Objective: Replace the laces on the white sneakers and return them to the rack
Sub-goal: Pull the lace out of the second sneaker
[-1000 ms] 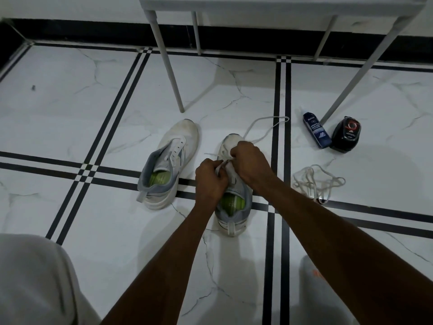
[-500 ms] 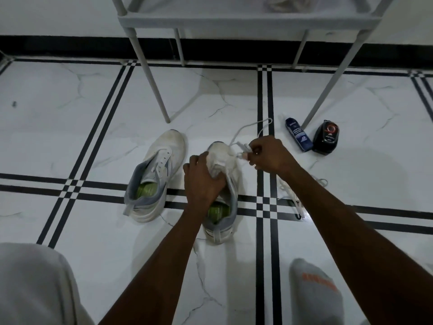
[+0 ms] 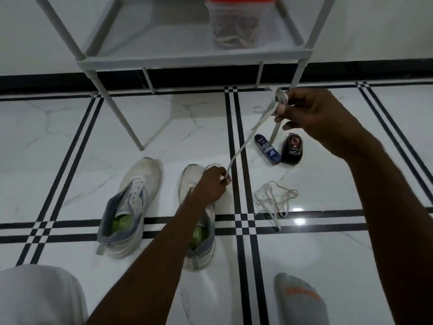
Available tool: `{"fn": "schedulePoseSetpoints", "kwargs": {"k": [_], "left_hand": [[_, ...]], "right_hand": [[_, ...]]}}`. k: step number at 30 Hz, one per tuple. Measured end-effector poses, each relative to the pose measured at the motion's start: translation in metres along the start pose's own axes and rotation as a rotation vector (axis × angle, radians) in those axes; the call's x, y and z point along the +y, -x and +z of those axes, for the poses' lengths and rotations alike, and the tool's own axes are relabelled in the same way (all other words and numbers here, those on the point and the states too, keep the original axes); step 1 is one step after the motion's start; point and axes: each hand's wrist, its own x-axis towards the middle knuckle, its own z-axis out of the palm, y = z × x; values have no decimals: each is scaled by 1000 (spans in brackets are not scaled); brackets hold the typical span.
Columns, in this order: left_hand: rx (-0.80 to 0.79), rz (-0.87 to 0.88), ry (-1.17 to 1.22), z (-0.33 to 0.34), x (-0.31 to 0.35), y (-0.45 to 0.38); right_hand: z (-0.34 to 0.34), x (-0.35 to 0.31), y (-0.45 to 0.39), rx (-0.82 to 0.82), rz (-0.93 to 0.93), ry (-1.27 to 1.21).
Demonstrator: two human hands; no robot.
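Looks like a home, likely an entryway or hall. Glossy white marble-look floor tiles [image 3: 58, 141] crossed by black inlay stripes, with a black skirting band [image 3: 46, 83] at twelve o'clock. Light grey tubular shoe rack [image 3: 194, 58] against the wall, bearing a clear plastic jar with an orange lid [image 3: 236, 22]. Worn white sneakers [image 3: 131, 205] and shoe-care bottles [image 3: 267, 148] lying on the floor.

Glossy marble floor [image 3: 70, 141]; flat cloth lace [image 3: 243, 144].
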Motion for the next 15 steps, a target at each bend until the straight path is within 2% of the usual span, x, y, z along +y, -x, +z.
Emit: {"fn": "schedulePoseSetpoints", "kwargs": {"k": [3,5,8,12,15], "left_hand": [[47,-88,109,-4,9,-3],[65,-70,348,-11,29,-2],[-30,-1,730,-24,82,4],[-179,67,938,-33,137,-3],[-157,26,996,-27,150,-11]], "right_hand": [[-2,25,1,88,49,-66],[15,48,3,139,106,-158],[46,82,8,234,226,-351],[73,98,23,140,352,-644],[75,101,34,103,410,-865]]}}
